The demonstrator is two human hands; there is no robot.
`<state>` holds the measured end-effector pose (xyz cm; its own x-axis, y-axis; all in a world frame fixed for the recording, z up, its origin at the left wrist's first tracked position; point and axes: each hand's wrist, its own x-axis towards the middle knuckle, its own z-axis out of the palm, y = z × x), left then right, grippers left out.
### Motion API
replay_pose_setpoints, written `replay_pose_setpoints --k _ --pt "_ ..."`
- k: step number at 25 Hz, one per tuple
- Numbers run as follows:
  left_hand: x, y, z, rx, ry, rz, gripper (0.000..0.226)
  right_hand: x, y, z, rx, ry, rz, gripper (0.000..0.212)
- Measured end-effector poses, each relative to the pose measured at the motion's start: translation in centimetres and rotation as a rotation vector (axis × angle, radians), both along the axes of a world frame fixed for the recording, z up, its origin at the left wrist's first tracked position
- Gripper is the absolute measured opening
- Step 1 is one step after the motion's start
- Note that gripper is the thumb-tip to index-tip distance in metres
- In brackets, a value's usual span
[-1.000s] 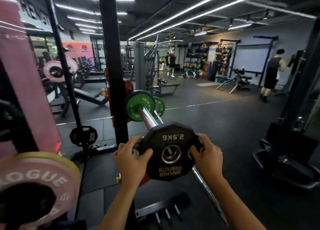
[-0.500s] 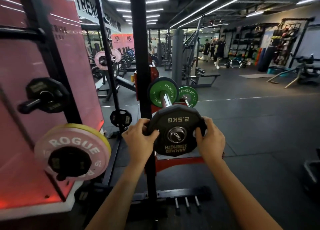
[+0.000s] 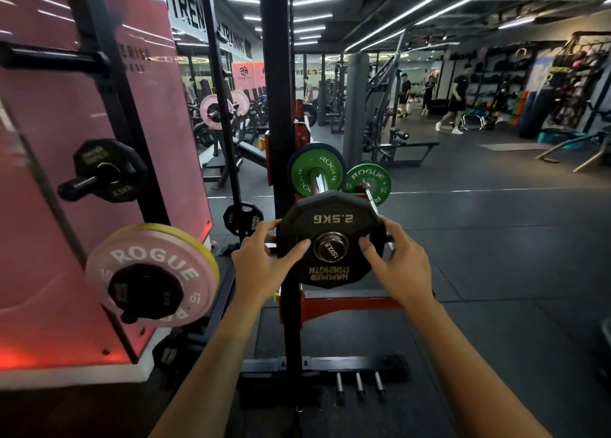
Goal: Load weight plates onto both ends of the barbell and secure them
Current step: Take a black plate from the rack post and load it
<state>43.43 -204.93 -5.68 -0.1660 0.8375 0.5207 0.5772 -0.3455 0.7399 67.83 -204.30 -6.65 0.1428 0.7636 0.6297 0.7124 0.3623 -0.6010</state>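
Both hands grip the black 2.5KG plate (image 3: 331,239): your left hand (image 3: 261,259) curls round its 9 o'clock edge, thumb across the face; your right hand (image 3: 395,265) takes the 3 o'clock edge the same way. Plate sits on the near end of the barbell sleeve (image 3: 331,246), end cap showing through its bore. Green Rogue plate (image 3: 316,172) is further along the sleeve at 12 o'clock; a second green plate (image 3: 368,183) is at the bar's far end, 1 o'clock. Pink Rogue plate (image 3: 150,274) hangs on a storage peg at 9 o'clock.
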Motion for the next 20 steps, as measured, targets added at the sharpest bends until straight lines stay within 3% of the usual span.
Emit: replay_pose_setpoints --k 3,9,20 --pt "1.0 -0.2 0.1 0.071 -0.012 0.074 0.063 -0.3 0.2 0.8 0.002 -0.022 -0.037 0.063" --pt "0.9 2.3 -1.0 0.12 -0.045 0.105 0.06 -0.4 2.6 0.8 0.061 0.015 -0.031 0.06" --pt "0.3 16.7 -1.0 0.084 -0.053 0.084 0.069 -1.1 15.5 1.3 -0.012 -0.013 -0.099 0.051"
